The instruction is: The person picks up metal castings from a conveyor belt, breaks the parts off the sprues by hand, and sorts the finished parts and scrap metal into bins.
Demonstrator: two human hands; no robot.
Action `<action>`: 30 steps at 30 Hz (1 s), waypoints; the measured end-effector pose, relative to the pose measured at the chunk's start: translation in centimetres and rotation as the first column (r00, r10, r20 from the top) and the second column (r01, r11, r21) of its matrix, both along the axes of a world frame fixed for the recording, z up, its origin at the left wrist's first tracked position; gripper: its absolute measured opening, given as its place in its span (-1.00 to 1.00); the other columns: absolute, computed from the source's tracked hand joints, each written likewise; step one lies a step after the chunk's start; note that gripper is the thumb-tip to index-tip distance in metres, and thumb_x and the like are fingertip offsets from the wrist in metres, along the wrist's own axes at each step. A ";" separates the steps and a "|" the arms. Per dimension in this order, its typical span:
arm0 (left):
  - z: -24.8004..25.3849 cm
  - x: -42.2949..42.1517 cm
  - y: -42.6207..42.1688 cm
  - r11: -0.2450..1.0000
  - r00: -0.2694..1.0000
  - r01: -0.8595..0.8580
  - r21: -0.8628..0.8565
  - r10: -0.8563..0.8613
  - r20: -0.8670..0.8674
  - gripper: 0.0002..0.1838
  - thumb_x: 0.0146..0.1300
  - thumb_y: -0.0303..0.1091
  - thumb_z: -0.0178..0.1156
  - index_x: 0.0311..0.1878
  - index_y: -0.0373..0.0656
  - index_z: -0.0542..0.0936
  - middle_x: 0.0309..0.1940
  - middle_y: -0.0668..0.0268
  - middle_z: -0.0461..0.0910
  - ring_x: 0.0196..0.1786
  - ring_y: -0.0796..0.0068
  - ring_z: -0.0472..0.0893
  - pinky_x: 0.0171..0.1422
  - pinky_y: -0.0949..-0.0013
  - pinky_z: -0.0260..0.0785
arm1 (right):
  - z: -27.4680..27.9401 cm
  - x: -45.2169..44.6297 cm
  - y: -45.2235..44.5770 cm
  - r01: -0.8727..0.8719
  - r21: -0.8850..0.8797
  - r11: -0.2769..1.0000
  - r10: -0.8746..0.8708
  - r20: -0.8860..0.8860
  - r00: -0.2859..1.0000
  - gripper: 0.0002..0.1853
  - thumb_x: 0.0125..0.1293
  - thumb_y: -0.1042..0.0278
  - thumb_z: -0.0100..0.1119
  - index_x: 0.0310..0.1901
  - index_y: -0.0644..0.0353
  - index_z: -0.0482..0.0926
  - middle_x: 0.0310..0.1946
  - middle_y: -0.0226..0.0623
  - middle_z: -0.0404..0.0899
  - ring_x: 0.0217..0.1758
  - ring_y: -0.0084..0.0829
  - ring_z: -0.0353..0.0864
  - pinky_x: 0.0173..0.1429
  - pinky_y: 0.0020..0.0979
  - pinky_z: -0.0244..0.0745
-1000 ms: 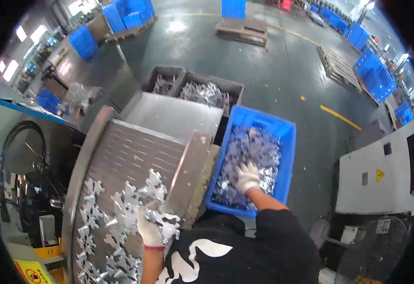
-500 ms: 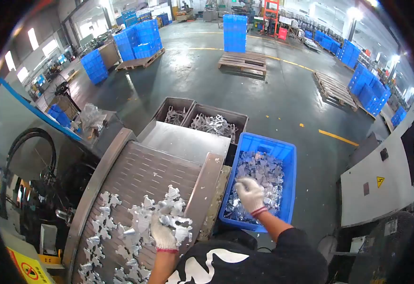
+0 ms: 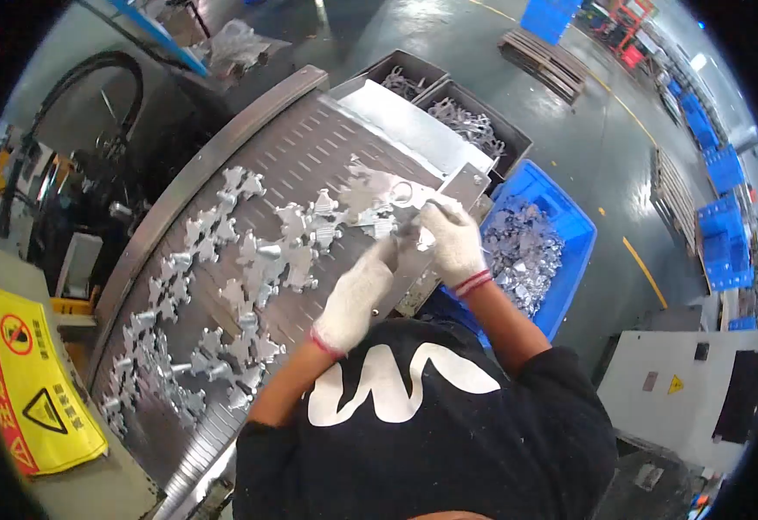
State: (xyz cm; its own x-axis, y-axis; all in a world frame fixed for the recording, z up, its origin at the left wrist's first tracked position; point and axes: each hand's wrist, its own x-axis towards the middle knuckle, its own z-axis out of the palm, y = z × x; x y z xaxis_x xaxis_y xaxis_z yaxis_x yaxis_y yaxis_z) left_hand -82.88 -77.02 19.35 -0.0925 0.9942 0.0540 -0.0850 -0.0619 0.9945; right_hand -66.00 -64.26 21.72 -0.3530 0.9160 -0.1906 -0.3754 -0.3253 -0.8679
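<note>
Both hands wear white knitted gloves with red cuffs. My left hand point(image 3: 358, 295) is closed on a silvery metal part point(image 3: 386, 227) near the conveyor's right side rail. My right hand point(image 3: 453, 243) is beside it, its fingers closed around the other end of the metal, partly blurred. Rows of similar flat cast metal parts point(image 3: 262, 260) lie on the slotted conveyor point(image 3: 310, 130) to the left of my hands. Right of my right hand stands a blue crate point(image 3: 576, 251) with many small metal pieces point(image 3: 522, 251) inside.
Beyond the conveyor's end plate point(image 3: 422, 130) stand two dark bins with metal scrap point(image 3: 466, 121). A yellow warning sign point(image 3: 41, 381) is at the left. A grey cabinet point(image 3: 665, 381) stands at the right, and wooden pallets point(image 3: 544, 65) lie farther off.
My right hand has left the blue crate and come to my left hand over the conveyor rail. The view has turned toward the conveyor.
</note>
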 end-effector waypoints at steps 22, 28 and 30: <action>2.5 -7.0 1.8 0.957 0.974 -0.162 -0.240 0.116 -0.195 -0.71 0.57 -0.12 0.28 -0.04 -0.19 0.68 -0.11 0.35 0.72 0.02 0.55 0.66 0.15 0.28 0.54 | 0.1 0.9 0.5 -0.377 -0.079 0.923 0.380 0.347 0.858 -0.55 0.64 0.18 0.21 0.32 0.39 0.59 0.11 -0.25 0.71 0.11 -0.51 0.72 0.18 -0.39 0.67; 0.0 -3.1 3.5 0.888 0.941 -0.162 -0.431 0.271 0.204 -0.63 0.61 -0.18 0.20 0.11 -0.34 0.74 0.04 0.23 0.75 0.03 0.44 0.70 0.19 0.29 0.58 | -1.0 -2.1 -2.4 -0.703 -0.259 0.662 0.718 -0.049 0.694 -0.71 0.63 0.24 0.22 0.10 0.31 0.69 -0.10 -0.32 0.77 -0.05 -0.52 0.75 0.01 -0.38 0.68; -0.2 -3.2 3.9 0.936 0.982 -0.185 -0.301 0.187 -0.020 -0.64 0.61 -0.18 0.19 0.09 -0.30 0.78 0.04 0.22 0.76 0.02 0.44 0.70 0.17 0.27 0.60 | -0.8 -2.6 -3.8 -0.532 -0.201 0.822 0.556 0.090 0.826 -0.77 0.55 0.22 0.37 -0.07 0.25 0.75 -0.23 -0.47 0.74 -0.16 -0.63 0.66 -0.13 -0.48 0.58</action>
State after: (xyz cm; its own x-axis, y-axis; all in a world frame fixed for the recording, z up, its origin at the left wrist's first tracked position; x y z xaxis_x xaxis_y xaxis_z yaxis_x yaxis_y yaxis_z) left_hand -86.06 -73.16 19.19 -0.2765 0.9291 -0.2455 -0.1092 0.2234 0.9686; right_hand -68.64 -68.03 20.88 -0.7436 0.5344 -0.4018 0.0241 -0.5791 -0.8149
